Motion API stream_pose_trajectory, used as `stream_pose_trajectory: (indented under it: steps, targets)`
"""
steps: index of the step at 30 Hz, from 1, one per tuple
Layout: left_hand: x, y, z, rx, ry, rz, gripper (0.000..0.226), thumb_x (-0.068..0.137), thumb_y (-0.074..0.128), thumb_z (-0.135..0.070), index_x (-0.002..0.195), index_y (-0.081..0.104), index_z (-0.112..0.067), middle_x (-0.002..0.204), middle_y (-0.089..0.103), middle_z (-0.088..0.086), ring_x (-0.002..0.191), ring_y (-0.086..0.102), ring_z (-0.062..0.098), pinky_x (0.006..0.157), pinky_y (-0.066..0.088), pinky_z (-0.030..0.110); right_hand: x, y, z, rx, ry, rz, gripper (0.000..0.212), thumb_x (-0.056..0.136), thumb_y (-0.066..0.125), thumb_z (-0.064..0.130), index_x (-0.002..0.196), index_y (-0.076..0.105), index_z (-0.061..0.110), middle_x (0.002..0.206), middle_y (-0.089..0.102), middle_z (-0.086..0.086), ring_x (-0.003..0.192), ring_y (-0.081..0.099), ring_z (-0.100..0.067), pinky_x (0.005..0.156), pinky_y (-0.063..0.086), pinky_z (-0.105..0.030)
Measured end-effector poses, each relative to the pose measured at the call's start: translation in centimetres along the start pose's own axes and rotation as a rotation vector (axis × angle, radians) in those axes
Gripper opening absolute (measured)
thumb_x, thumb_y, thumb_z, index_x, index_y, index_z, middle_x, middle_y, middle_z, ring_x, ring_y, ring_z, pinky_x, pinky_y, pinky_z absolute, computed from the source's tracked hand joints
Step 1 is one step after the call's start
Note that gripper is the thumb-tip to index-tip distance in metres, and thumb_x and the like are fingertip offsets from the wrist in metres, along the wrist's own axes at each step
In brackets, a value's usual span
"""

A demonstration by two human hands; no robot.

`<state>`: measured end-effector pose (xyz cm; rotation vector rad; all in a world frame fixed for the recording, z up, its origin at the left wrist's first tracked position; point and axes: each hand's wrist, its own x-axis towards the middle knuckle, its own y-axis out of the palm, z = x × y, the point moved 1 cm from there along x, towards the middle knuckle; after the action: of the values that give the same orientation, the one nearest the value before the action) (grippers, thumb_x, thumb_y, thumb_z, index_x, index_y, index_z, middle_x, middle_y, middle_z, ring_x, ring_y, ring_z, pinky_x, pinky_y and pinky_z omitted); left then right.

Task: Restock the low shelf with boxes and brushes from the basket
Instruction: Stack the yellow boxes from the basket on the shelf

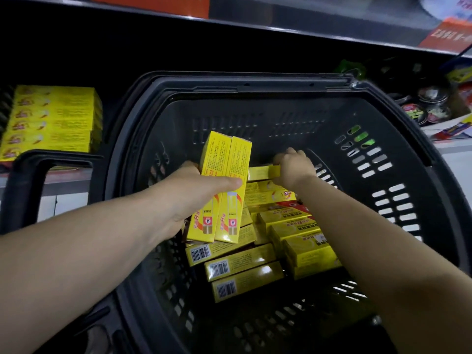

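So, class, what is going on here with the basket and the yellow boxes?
A person works over a dark basket of yellow boxes. The left hand holds two boxes side by side above the pile, while the right hand grips another box deeper in the basket. A stack of matching boxes sits on the low shelf at left.

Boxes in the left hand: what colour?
Yellow boxes, black text, red-orange graphics near the bottom. Head view, the only one.

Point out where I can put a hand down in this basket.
In the basket, bare floor shows near the front wall, below the box pile, and beyond the right hand. The middle is crowded: the pile and the left hand holding two boxes.
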<state>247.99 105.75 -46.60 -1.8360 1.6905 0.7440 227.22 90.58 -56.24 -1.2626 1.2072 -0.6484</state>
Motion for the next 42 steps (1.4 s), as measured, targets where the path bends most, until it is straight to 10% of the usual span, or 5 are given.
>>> stream_pose_trajectory:
  steps: [11, 24, 32, 37, 42]
  targets:
    - [-1.8, -0.3, -1.5, -0.176, 0.168, 0.015, 0.051, 0.071, 0.076, -0.04, 0.111, 0.055, -0.017, 0.093, 0.073, 0.005, 0.075, 0.073, 0.021, 0.063, 0.057, 0.031, -10.9, -10.7, 5.5, 1.585, 0.035, 0.311, 0.039, 0.071, 0.073, 0.037, 0.099, 0.055, 0.016, 0.089, 0.071, -0.008, 0.079, 0.069, -0.022, 0.071, 0.057, -0.034]
    - [-10.2, -12.2, -2.4, -0.083, 0.242, 0.061, 0.081, 0.04, 0.08, -0.051, 0.112, 0.064, -0.019, 0.096, 0.075, 0.009, 0.086, 0.071, 0.031, 0.079, 0.056, 0.047, -13.4, -20.0, 15.0, 1.472, -0.326, 0.374, 0.041, 0.09, 0.057, 0.028, 0.128, 0.042, 0.037, 0.1, 0.067, -0.008, 0.089, 0.064, -0.034, 0.07, 0.057, -0.037]
    - [-11.5, -23.2, 0.9, -0.274, 0.113, -0.218, 0.029, 0.077, 0.07, -0.033, 0.087, 0.068, -0.006, 0.065, 0.071, 0.017, 0.044, 0.066, 0.026, 0.035, 0.049, 0.029, -8.9, -21.7, 23.7, 1.349, -0.288, 0.41, 0.017, 0.08, 0.066, 0.039, 0.078, 0.06, 0.023, 0.064, 0.068, 0.005, 0.056, 0.065, -0.007, 0.048, 0.05, -0.018]
    - [-10.4, -28.6, 2.4, -0.204, 0.14, -0.381, 0.041, 0.077, 0.074, -0.033, 0.107, 0.06, -0.01, 0.087, 0.072, 0.024, 0.078, 0.069, 0.046, 0.07, 0.051, 0.068, -5.0, -20.6, 28.7, 1.158, -0.224, 0.277, 0.036, 0.083, 0.059, 0.054, 0.087, 0.056, 0.018, 0.066, 0.066, 0.0, 0.05, 0.06, -0.01, 0.047, 0.046, -0.018]
    - [-9.1, -32.1, 3.8, -0.195, 0.136, -0.507, 0.051, 0.078, 0.073, -0.035, 0.12, 0.056, -0.012, 0.1, 0.07, 0.015, 0.085, 0.069, 0.036, 0.073, 0.057, 0.051, 0.0, -18.8, 32.1, 0.884, -0.233, 0.036, 0.038, 0.08, 0.067, 0.049, 0.086, 0.064, 0.011, 0.073, 0.058, -0.002, 0.065, 0.051, -0.013, 0.056, 0.038, -0.021]
